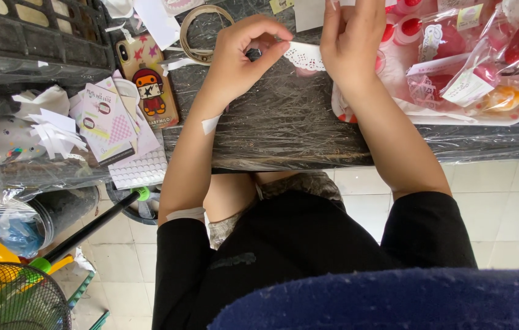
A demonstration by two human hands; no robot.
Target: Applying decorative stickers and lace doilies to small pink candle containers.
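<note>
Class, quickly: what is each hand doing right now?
Left hand: fingers pinched on the white lace paper strip.
Right hand: closed on the same strip.

White paper lace doily [306,58], glossy crinkled plastic table wrap [284,128]

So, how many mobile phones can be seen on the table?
1. The phone lies on the plastic-covered table, left of the left hand, beside a roll of tape. Others may be hidden under the papers.
</note>
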